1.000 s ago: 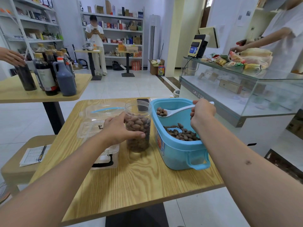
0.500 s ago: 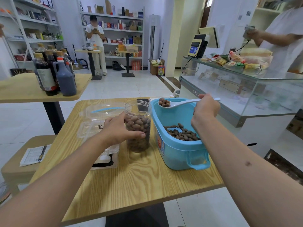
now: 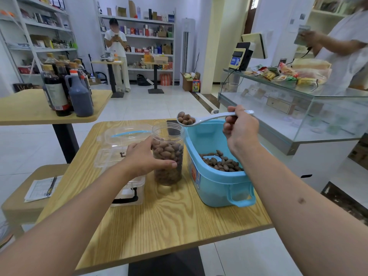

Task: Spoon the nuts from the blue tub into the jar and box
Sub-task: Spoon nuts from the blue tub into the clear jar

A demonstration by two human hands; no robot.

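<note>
The loaded white spoon [image 3: 199, 120], gripped by the right hand [image 3: 240, 129], has been lifted from the blue tub [image 3: 217, 182] towards ten o'clock, just above the jar [image 3: 168, 156] rim. The jar is held by the left hand [image 3: 143, 158]. Tipping is judged next; the clear box [image 3: 119, 148] at nine o'clock remains unfilled.

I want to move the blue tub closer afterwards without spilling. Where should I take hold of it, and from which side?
Take the blue tub by its near loop handle, coming from the near end. That handle sticks out from the end wall and is free. The jar, held by the left hand, stands close along its left side, so that side is crowded. A far handle cannot be seen.
</note>
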